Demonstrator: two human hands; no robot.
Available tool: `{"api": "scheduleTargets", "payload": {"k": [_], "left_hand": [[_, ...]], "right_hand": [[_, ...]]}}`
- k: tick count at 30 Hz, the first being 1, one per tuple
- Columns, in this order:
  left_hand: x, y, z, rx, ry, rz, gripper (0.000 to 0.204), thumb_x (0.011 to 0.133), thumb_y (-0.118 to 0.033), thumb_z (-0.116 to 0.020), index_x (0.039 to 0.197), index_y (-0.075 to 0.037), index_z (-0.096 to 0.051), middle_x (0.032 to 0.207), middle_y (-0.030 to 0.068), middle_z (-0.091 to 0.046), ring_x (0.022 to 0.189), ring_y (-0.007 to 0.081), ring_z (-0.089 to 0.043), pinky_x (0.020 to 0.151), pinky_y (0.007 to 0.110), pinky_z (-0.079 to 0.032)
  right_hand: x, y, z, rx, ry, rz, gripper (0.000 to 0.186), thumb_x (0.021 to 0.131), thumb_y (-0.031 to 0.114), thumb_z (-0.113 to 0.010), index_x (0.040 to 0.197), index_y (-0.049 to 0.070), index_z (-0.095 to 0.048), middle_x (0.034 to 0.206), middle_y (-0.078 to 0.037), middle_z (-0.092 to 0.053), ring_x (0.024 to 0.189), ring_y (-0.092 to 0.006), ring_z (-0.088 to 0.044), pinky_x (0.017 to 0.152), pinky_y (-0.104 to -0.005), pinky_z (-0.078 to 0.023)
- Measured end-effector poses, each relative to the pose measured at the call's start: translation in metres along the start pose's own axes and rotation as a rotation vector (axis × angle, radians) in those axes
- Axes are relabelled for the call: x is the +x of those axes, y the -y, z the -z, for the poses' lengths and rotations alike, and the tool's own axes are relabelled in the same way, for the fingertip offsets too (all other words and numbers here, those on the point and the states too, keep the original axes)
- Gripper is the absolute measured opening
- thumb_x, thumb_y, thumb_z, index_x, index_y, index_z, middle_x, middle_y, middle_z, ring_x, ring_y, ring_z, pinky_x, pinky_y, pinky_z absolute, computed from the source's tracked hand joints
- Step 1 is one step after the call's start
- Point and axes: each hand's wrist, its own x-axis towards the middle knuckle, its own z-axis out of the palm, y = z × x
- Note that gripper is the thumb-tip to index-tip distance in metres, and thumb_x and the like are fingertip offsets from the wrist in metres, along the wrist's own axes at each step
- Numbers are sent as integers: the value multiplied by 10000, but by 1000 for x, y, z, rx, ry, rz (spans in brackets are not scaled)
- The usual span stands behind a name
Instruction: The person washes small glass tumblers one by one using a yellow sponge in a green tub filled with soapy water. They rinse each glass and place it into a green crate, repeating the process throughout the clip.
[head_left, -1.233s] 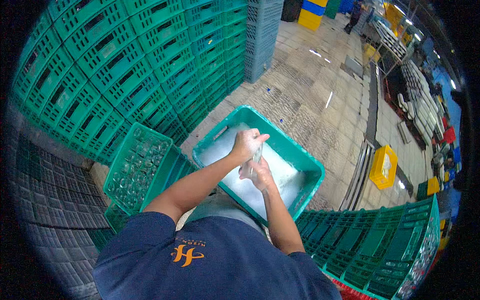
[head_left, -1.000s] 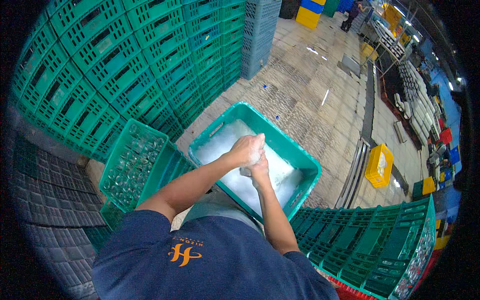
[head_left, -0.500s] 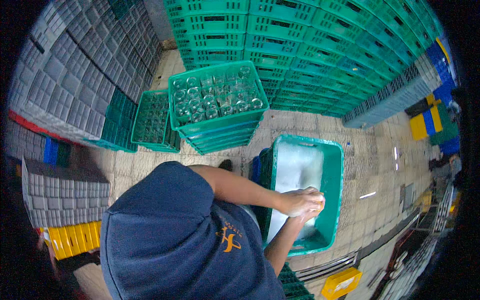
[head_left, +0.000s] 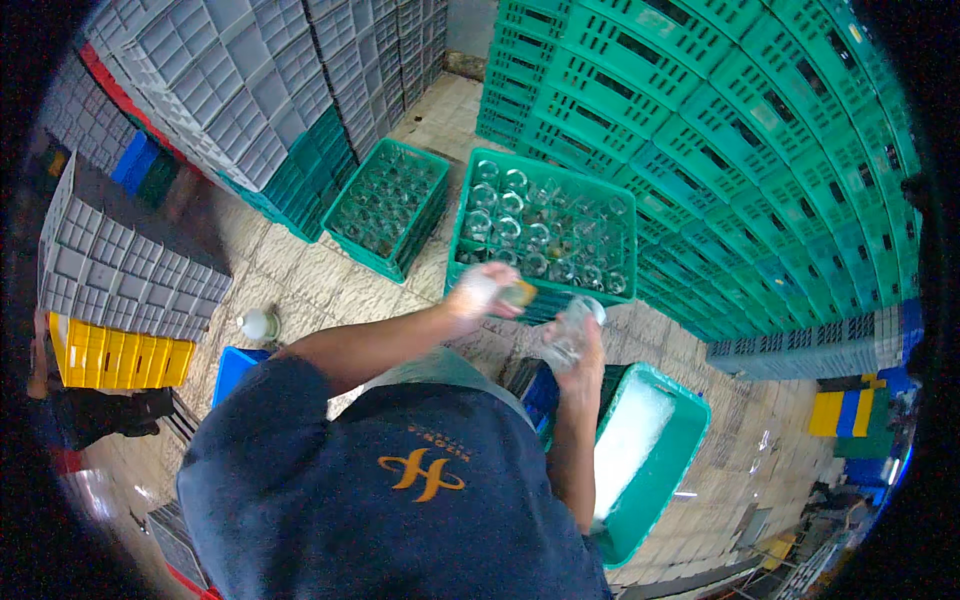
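My left hand [head_left: 482, 295], wet and foamy, is closed on a yellow sponge [head_left: 518, 293], both smeared by motion. To its right, my right hand [head_left: 588, 362] grips a clear glass jar [head_left: 566, 335], tilted; its detail is blurred. Both hands are apart, in front of a green crate [head_left: 634, 240] that holds rows of clear glass jars [head_left: 509, 229]. Below my right hand, by the right forearm, stands a green tub [head_left: 660, 490] with white suds [head_left: 632, 430] in it.
A lower green crate [head_left: 418, 238] with more glassware stands to the left. Tall stacks of green crates [head_left: 700, 130] and grey crates [head_left: 230, 90] rise behind. On the left floor are a whitish container [head_left: 259, 324], a blue bin [head_left: 236, 372] and yellow crates [head_left: 120, 352].
My hands, together over the suds tub before, have separated and moved left toward the crate of jars. The view has turned left. The sponge and jar now show apart.
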Motion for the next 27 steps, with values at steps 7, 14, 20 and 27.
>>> {"api": "scheduleTargets", "payload": {"k": [7,14,20,27], "left_hand": [[-91,-50,214,-280,-510,-197,365,1002,-320,-621,1201,-30,-523,1027,197,-683,757,367,-721,667,474,-649],[-150,-32,286,-310,-763,-170,391,1076,-348,-420,1173,-2,-576,1013,232,-689,774,351,-734,685,480,-631],[-194,-53,246,-341,-847,-308,236,1005,-300,-618,986,-69,-661,876,96,-721,728,221,-735,610,356,-602],[-343,-211,121,1170,-1188,-1493,640,850,-93,-729,1444,19,-519,744,99,-544,667,299,-542,629,425,-444]], "right_hand": [[175,-74,-58,-1207,277,98,630,852,427,-793,1295,22,-599,1116,-151,-700,898,-300,-694,808,-396,-563],[246,-121,-101,-2126,836,176,629,911,444,-676,1368,21,-589,1285,-250,-667,1150,-428,-653,1024,-500,-504],[221,-142,-102,-2646,832,192,619,892,445,-693,1314,-1,-614,1219,-240,-679,1086,-417,-666,966,-507,-525],[214,-152,-82,-2690,942,418,609,883,455,-702,1278,-3,-632,1135,-220,-694,1015,-406,-676,924,-515,-535]]}}
